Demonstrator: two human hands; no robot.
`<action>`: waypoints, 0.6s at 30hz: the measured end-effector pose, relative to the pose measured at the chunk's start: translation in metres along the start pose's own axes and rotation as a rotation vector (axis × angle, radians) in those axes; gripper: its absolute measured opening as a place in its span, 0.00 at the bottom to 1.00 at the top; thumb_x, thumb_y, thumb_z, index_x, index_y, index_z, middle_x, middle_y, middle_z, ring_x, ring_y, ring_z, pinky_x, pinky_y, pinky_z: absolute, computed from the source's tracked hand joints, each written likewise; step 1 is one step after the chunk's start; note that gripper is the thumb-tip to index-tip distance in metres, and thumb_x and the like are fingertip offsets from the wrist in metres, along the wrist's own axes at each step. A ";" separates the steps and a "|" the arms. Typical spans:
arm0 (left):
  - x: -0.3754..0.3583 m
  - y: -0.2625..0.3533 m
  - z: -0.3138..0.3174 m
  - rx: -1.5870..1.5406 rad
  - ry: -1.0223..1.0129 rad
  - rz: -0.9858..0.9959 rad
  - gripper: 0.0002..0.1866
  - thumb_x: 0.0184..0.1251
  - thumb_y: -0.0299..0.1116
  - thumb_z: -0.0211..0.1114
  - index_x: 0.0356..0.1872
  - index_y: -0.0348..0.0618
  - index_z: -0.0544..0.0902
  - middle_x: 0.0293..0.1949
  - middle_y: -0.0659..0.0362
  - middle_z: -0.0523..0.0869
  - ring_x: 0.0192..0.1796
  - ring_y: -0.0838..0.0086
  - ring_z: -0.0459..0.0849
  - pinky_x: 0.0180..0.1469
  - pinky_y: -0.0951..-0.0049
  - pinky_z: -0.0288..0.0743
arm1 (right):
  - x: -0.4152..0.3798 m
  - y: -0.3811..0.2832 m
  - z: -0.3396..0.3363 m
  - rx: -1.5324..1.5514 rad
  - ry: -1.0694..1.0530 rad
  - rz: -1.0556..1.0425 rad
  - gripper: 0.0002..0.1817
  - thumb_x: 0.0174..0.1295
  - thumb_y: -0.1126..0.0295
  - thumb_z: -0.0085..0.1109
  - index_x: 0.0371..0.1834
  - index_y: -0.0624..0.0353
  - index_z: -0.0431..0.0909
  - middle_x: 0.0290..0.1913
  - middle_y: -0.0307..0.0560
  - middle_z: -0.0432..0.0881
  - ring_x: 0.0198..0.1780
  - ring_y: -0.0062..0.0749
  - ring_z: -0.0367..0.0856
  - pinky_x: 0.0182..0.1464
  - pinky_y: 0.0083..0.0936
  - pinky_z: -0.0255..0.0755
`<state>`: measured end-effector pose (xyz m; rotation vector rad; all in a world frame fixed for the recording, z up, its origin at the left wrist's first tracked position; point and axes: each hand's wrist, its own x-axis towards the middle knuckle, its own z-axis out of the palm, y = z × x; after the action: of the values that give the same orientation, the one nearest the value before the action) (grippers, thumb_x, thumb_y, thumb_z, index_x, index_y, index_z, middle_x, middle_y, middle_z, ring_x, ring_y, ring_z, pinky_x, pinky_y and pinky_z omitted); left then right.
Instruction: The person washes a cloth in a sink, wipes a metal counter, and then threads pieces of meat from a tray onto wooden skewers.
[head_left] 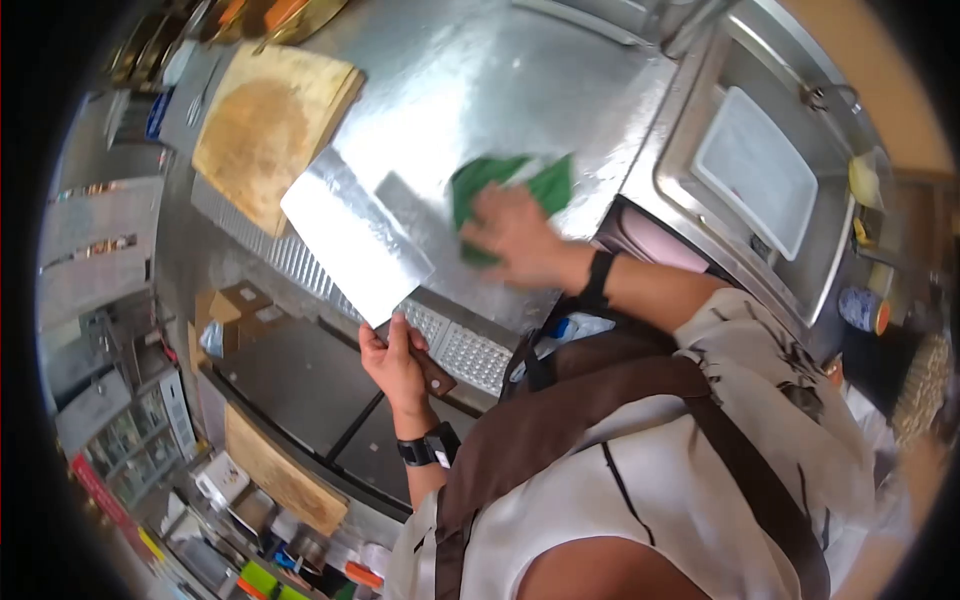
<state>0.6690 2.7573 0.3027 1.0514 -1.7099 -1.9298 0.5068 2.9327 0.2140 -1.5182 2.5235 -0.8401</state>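
Observation:
My left hand is closed around the brown handle of a cleaver. The cleaver's broad, shiny blade is held out over the counter's front edge, its far end near a thick wooden cutting board. My right hand, smeared by motion, presses on a crumpled green cloth lying on the steel counter. Some of its fingers are bent over the cloth.
Right of the counter is a steel sink with a white plastic tray in it. A perforated metal strip runs along the counter's front. At lower left stand a cardboard box and another wooden board.

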 end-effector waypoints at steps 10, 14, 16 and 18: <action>0.007 0.011 0.038 0.054 -0.057 -0.004 0.05 0.66 0.25 0.58 0.36 0.39 0.70 0.20 0.62 0.74 0.19 0.79 0.72 0.21 0.79 0.69 | -0.048 0.122 -0.079 -0.399 0.205 0.285 0.25 0.52 0.67 0.55 0.57 0.52 0.73 0.63 0.53 0.69 0.68 0.47 0.61 0.65 0.50 0.56; 0.010 0.004 0.049 0.063 -0.098 -0.034 0.08 0.63 0.24 0.61 0.41 0.39 0.72 0.25 0.62 0.78 0.20 0.81 0.73 0.20 0.81 0.66 | -0.062 0.198 -0.113 -0.563 0.236 0.503 0.27 0.59 0.61 0.55 0.62 0.53 0.67 0.63 0.55 0.68 0.65 0.47 0.64 0.62 0.41 0.60; 0.008 0.010 0.060 0.083 -0.159 0.041 0.10 0.61 0.22 0.63 0.41 0.37 0.72 0.22 0.62 0.77 0.19 0.81 0.74 0.20 0.81 0.67 | -0.074 0.209 -0.121 -0.551 0.316 0.629 0.22 0.58 0.66 0.56 0.57 0.55 0.73 0.56 0.54 0.73 0.59 0.47 0.70 0.59 0.40 0.64; 0.007 0.015 0.076 0.106 -0.199 0.053 0.11 0.60 0.21 0.63 0.41 0.36 0.72 0.22 0.62 0.77 0.19 0.81 0.74 0.20 0.81 0.68 | -0.085 0.203 -0.133 -0.269 0.460 0.748 0.19 0.57 0.69 0.57 0.53 0.56 0.75 0.51 0.54 0.76 0.54 0.47 0.73 0.57 0.38 0.66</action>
<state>0.6064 2.8021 0.3146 0.8643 -1.9447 -1.9862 0.3439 3.1312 0.2094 -0.3093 3.2581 -0.7946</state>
